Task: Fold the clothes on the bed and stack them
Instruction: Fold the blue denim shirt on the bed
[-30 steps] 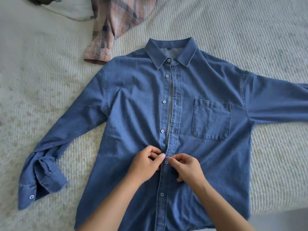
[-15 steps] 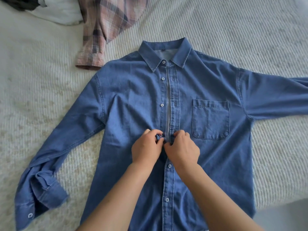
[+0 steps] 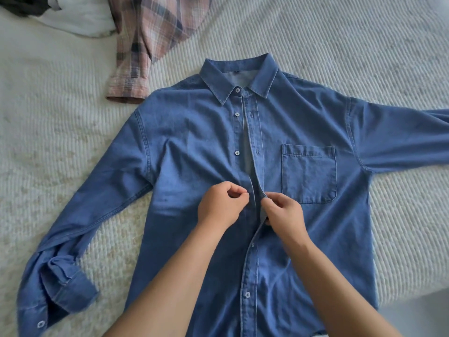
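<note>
Reaching in from the bottom edge, two bare forearms meet over the front of a blue denim shirt (image 3: 189, 166) that lies face up and spread flat on a ribbed cream bedspread (image 3: 352, 45). The left hand (image 3: 220, 206) has its fingers curled, thumb and forefinger pinched together at the button-side edge of the placket; whether cloth or a button sits between them cannot be told. The right hand (image 3: 284, 212) pinches the buttonhole-side edge of the placket and lifts it slightly off the shirt, fingers curled round the fold. Below the hands the front is closed, with two white buttons showing in the band. Above the hands the placket gapes open, two buttons on the left edge lying unfastened, while the collar button (image 3: 237, 90) looks done up. A chest pocket (image 3: 309, 173) sits just beside the right hand, toward the far right. The shirt's near-left sleeve runs down to a crumpled, turned-back cuff (image 3: 56, 295); the other sleeve stretches out of view on the right. Farther off, a pink plaid garment (image 3: 148, 35) lies with its cuff just beside the denim shoulder, and beyond it white cloth (image 3: 80, 18) and something dark (image 3: 21, 6) sit in the far-left corner.
</note>
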